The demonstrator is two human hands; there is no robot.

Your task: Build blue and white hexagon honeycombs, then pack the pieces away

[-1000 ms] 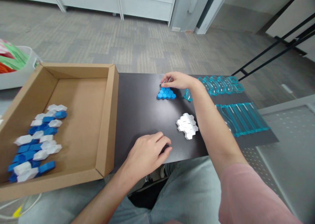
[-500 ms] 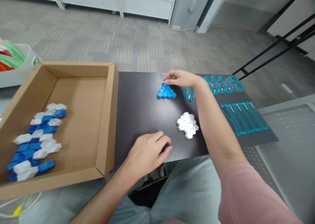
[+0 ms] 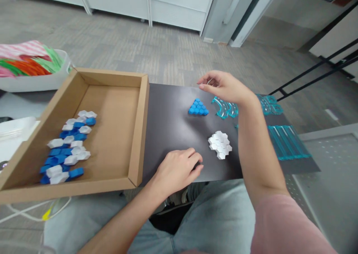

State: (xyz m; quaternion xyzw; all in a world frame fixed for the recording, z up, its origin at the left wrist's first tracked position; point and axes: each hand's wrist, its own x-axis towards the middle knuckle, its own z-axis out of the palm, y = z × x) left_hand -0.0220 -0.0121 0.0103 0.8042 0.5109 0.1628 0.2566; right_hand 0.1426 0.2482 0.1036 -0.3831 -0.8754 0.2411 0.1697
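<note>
Above the far side of the dark table, my right hand [image 3: 223, 85] is raised with its fingers apart and nothing visible in them. Just below it lies a triangle of blue hexagonal pieces [image 3: 198, 107], packed side by side. Close to the table's front edge rests my left hand [image 3: 180, 169], fingers loosely bent and thumb apart, holding nothing I can see. Right of that hand is a flat cluster of white hexagonal pieces [image 3: 220, 145]. A cardboard box [image 3: 112, 135] on the left has more loose blue pieces [image 3: 57, 159] and white pieces [image 3: 59, 177] in it.
Curved clear teal plastic parts [image 3: 223, 107] lie at the table's far right, partly behind my right forearm. Straight teal parts [image 3: 289, 143] are laid in a row nearer me. A white bin [image 3: 63, 73] with colourful contents stands beyond the box. Black rails [image 3: 313, 69] rise at the right.
My right hand has lifted up and away from the blue triangle, and its fingers have spread. The left hand stays by the front edge. The whole view has shifted slightly.
</note>
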